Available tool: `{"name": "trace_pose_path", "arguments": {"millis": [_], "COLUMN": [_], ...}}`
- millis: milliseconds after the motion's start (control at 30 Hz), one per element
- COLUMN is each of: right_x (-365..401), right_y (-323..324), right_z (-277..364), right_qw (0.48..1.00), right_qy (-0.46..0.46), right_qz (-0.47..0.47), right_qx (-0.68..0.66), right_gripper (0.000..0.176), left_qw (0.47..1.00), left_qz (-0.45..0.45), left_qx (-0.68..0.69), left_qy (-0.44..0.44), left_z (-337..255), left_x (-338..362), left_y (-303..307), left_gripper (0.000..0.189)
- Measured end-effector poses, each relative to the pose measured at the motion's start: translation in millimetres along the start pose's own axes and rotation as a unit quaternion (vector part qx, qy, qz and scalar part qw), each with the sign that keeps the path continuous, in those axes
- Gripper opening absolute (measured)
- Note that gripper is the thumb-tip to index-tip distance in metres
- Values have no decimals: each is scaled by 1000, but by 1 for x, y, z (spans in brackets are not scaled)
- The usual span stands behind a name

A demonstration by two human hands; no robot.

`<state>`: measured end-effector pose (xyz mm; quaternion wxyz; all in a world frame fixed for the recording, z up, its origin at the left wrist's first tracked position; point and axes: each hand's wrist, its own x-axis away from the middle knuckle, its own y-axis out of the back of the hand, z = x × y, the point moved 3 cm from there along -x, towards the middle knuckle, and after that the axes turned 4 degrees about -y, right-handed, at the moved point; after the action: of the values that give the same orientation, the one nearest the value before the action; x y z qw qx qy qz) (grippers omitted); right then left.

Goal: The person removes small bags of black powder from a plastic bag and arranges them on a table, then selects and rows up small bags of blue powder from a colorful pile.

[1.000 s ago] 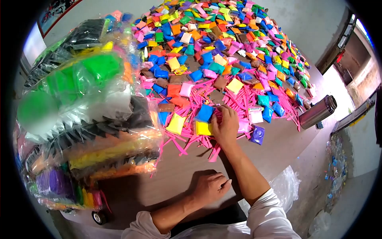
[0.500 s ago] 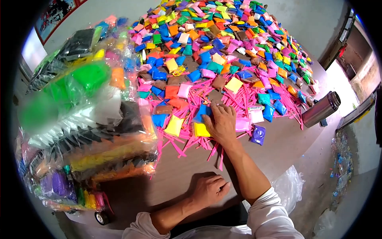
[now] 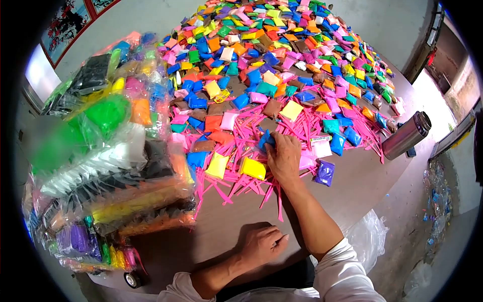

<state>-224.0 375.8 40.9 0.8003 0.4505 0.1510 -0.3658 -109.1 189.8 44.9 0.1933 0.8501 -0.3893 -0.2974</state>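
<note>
My right hand [image 3: 285,157] reaches over the pink plastic sticks [image 3: 241,131] and pinches a small blue packet [image 3: 265,140] between thumb and fingers. Part of that packet is hidden by the hand. Just left of it lies a yellow packet [image 3: 253,168], with another yellow packet [image 3: 217,165] further left. A pink packet [image 3: 308,161] and a purple packet [image 3: 324,172] are to the right of the hand, near a white packet with a printed label [image 3: 321,146]. My left hand [image 3: 264,245] rests on the table with its fingers curled in, nothing visible in them.
A big heap of colourful packets [image 3: 282,45] covers the far table. Clear bags of packets [image 3: 115,166] are stacked at left, above a small wheel [image 3: 132,280]. A steel flask [image 3: 407,135] stands tilted in view at the right edge. Clear plastic [image 3: 367,239] hangs below the table [image 3: 221,221].
My right hand has closed on the blue packet and raised it, tilting it off the yellow packet beneath. My left hand has stayed about where it was. The view has shifted slightly.
</note>
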Motion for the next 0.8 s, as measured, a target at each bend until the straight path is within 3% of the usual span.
{"name": "trace_pose_path", "arguments": {"millis": [200,267,300,333,367,400,500,533,667,800], "right_x": [-2,-2,-2,-3,-3,-7,-7,-7,-12,-9], "right_y": [12,11,9,3,-5,-4,-4,-5,21,11], "right_z": [9,2,-1,-10,-18,-21,-34,-37,-15,-29], "right_qw": [994,985,986,946,872,858,823,810,803,798], "right_qy": [7,-62,-62,-146,-224,-195,-215,-220,-265,-279], "right_qz": [-109,-97,-96,-68,-39,-30,-20,-24,-9,12], "right_qx": [-2,-126,-124,-283,-433,-474,-526,-543,-534,-535], "right_gripper": [33,29,29,25,21,17,20,28,41,23], "left_qw": [1000,1000,1000,1000,1000,1000,1000,999,1000,1000], "left_qz": [-11,-16,-16,-15,-15,-18,-23,-25,-1,-8], "left_qx": [-1,5,1,-4,-2,3,12,15,-1,5], "left_qy": [-9,-12,-12,-12,-13,-13,-14,-14,1,0], "left_z": [-1,-1,-2,-2,-2,-1,-2,-2,-2,0], "left_x": [0,0,0,-1,-1,-1,-1,-1,-1,0], "left_y": [0,0,0,1,0,0,0,1,0,-2], "left_gripper": [23,23,23,23,23,23,24,24,25,27]}}
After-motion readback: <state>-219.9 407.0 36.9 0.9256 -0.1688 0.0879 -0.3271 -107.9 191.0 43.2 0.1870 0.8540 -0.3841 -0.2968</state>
